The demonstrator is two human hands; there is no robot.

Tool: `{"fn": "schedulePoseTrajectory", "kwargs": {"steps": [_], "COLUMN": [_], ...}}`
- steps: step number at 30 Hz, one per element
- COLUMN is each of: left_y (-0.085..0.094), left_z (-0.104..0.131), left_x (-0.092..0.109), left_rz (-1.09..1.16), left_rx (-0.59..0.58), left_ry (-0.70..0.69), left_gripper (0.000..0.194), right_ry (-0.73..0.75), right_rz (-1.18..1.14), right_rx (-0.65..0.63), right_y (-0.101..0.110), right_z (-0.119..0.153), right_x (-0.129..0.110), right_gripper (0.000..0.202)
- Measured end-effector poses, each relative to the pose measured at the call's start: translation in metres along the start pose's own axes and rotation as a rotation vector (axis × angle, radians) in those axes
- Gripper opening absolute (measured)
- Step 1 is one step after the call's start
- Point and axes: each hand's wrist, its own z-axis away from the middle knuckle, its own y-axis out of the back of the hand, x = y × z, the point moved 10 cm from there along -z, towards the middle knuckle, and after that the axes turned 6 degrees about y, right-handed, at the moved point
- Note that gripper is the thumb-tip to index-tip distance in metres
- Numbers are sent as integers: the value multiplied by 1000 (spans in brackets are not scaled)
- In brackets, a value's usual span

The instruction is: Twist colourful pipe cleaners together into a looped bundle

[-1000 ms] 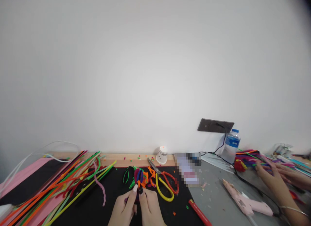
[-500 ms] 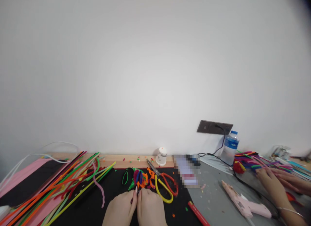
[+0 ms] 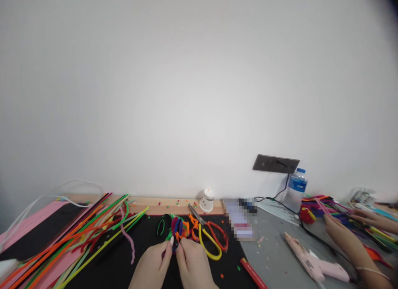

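My left hand [image 3: 151, 264] and my right hand [image 3: 196, 265] are close together at the front of the black mat [image 3: 108, 266]. Thumbs and fingers pinch a small dark pipe cleaner [image 3: 175, 244], mostly covered by the fingertips. Just beyond them lies a cluster of bent pipe cleaners [image 3: 178, 224] in purple, blue, orange and green. Scissors [image 3: 209, 235] with one yellow and one red handle lie open to the right of my right hand. A green-edged dark loop [image 3: 161, 227] rests left of the cluster.
Long pipe cleaners [image 3: 74, 241] spread across the left. A paper cup [image 3: 207, 200] stands upside down by the wall. At right are a red pen-like stick [image 3: 252, 273], a pink glue gun [image 3: 315, 260], a bottle [image 3: 295, 189], and another person's hands [image 3: 337, 233] among pipe cleaners.
My hands have drawn slightly apart at the fingertips, still pinching the dark pipe cleaner. At right, the other person's hands have separated, and pink pipe cleaners now stick up from the nearer one.
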Motion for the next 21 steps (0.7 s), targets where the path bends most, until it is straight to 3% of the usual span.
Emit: {"fn": "schedulePoseTrajectory", "kwargs": {"steps": [7, 11, 17, 19, 21], "left_y": [-1, 6, 8, 17, 39], "left_z": [-4, -2, -2, -14, -26], "left_x": [0, 5, 16, 16, 2], "left_rz": [-254, -230, -223, -256, -296], "left_rx": [-52, -60, -69, -28, 56], "left_ry": [44, -11, -61, -59, -14], "left_gripper": [36, 35, 35, 37, 35], "right_ry": [64, 73, -111, -178, -182], "right_rz": [179, 109, -89, -88, -82], "right_rx": [84, 124, 218, 261, 297], "right_y": [1, 3, 17, 27, 36], "right_z": [2, 3, 3, 4, 4], "right_x": [-8, -9, 23, 35, 40], "right_gripper": [22, 23, 30, 30, 29]}}
